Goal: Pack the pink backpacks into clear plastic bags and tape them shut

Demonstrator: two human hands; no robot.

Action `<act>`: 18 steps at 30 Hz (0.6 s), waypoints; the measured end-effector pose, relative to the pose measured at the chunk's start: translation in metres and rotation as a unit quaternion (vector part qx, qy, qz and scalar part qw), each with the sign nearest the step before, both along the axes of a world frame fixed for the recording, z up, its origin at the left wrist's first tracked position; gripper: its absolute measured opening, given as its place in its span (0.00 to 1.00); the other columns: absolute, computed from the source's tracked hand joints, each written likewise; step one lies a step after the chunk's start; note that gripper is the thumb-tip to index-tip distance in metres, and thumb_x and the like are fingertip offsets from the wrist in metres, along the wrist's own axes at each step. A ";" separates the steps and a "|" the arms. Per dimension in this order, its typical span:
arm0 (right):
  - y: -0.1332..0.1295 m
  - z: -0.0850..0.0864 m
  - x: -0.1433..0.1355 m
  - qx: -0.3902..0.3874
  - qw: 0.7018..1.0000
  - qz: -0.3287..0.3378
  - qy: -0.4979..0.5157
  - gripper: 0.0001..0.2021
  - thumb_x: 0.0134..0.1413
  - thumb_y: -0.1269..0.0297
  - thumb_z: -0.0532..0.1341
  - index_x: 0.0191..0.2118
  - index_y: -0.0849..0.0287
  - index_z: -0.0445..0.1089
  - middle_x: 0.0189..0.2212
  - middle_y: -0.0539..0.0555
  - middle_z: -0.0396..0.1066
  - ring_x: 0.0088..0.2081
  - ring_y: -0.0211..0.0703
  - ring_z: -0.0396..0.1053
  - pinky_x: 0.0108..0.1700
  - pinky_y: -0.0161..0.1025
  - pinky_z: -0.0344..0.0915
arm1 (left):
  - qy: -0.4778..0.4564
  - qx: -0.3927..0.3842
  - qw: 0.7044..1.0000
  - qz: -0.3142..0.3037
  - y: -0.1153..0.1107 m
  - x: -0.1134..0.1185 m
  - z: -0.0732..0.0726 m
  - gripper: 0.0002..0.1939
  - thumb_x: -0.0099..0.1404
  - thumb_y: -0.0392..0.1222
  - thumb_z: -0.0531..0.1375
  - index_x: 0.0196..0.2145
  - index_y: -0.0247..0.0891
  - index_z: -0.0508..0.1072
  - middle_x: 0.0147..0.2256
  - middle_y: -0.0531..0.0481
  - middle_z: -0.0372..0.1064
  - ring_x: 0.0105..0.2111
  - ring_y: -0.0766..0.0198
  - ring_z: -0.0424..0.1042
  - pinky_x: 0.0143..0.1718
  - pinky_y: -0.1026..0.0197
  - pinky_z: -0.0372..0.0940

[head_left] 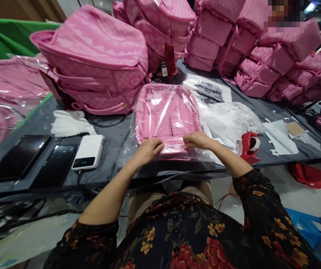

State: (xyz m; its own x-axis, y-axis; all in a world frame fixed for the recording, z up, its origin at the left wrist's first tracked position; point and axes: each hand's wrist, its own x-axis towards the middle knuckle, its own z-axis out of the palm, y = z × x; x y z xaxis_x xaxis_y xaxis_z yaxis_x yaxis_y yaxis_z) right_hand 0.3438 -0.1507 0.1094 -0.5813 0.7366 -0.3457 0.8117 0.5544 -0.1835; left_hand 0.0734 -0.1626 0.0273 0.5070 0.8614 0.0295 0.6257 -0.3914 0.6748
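Observation:
In front of me on the table lies a pink backpack [173, 112] inside a clear plastic bag [133, 140], its ribbed mesh panel facing up. My left hand [148, 149] is closed at the near left corner, fingers curled on the plastic. At the near right corner, my right hand [198, 141] pinches the same plastic bag. Light glares off the film over the backpack. The fingertips are partly hidden, but both hands sit on the bag's near end.
Large pink backpacks [98, 63] stand behind, with stacked pink bags [213, 37] at the back right. Left are a white power bank [89, 152], a phone [55, 164], a black tablet [18, 157] and white gloves [70, 123]. A red tape dispenser [248, 147] and crumpled plastic [230, 119] lie right.

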 end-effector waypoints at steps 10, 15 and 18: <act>0.021 -0.011 -0.002 -0.106 0.982 -0.154 0.033 0.17 0.56 0.56 0.72 0.42 0.60 0.68 0.32 0.49 0.72 0.31 0.36 0.63 0.33 0.34 0.48 | 0.007 0.009 1.000 -0.028 0.004 -0.001 -0.004 0.18 0.71 0.50 0.49 0.27 0.38 0.64 0.29 0.46 0.66 0.33 0.59 0.64 0.37 0.58 0.56; 0.000 -0.020 0.012 0.107 0.973 -0.204 0.015 0.08 0.63 0.62 0.65 0.44 0.60 0.70 0.39 0.55 0.73 0.38 0.43 0.67 0.35 0.36 0.52 | 0.019 0.016 0.999 -0.023 0.002 0.001 -0.005 0.18 0.71 0.50 0.48 0.28 0.38 0.63 0.29 0.45 0.66 0.34 0.58 0.65 0.37 0.57 0.56; -0.034 -0.032 0.027 0.255 0.957 -0.111 0.080 0.11 0.71 0.63 0.55 0.48 0.59 0.73 0.46 0.60 0.74 0.47 0.47 0.69 0.46 0.40 0.62 | 0.021 0.022 0.999 -0.028 0.002 0.001 -0.004 0.18 0.71 0.50 0.48 0.26 0.38 0.61 0.28 0.45 0.65 0.32 0.59 0.63 0.36 0.57 0.54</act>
